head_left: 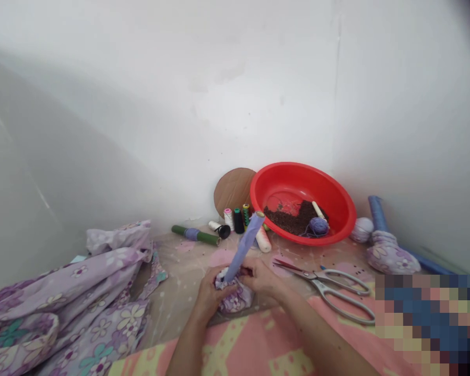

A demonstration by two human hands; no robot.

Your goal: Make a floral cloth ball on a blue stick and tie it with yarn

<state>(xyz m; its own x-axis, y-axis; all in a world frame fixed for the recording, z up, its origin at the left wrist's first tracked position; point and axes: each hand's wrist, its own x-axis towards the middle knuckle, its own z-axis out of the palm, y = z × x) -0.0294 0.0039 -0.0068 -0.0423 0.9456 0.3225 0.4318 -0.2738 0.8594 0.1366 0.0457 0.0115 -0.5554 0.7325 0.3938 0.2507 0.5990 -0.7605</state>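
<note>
A floral cloth bundle sits in front of me, with a purple-wrapped stick rising from its gathered mouth and leaning to the right. On the bundle's left side, my left hand is closed around the cloth. My right hand grips the gathered cloth near the stick's base, its fingertips partly hidden. Large scissors lie to the right of my right hand, blades parted and pointing left.
A red basin holds dark soil and a purple yarn ball. Thread spools stand before a cardboard disc. Loose floral fabric covers the left. A green rod lies behind; another bundle rests right.
</note>
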